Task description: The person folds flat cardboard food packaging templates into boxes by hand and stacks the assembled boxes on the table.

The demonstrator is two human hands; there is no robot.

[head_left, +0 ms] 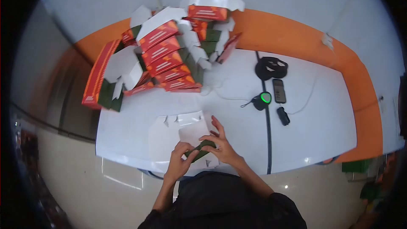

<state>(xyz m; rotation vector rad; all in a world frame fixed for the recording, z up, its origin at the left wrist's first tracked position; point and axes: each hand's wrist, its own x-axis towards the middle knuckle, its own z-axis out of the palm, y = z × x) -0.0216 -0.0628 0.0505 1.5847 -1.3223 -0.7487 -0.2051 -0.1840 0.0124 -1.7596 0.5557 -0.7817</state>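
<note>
A partly folded cardboard box [193,132] lies on the table in front of me, its white inner side facing up. Its near green side flap [196,154] is raised between my hands. My left hand [179,160] pinches the flap's left part, thumb across the green face. At the right end, my right hand [224,147] grips the same flap with thumb and index finger while its other fingers stick up. White lid panels of the box spread flat to the left. The fingers cover some of the flap's edge.
Stacked red, orange and green boxes [165,61] with white open flaps fill the back left. To the right are a black strap [271,68], a phone [279,91], a round device with a green light [262,100] and a small black cabled device [282,116]. An orange partition [292,36] borders the table.
</note>
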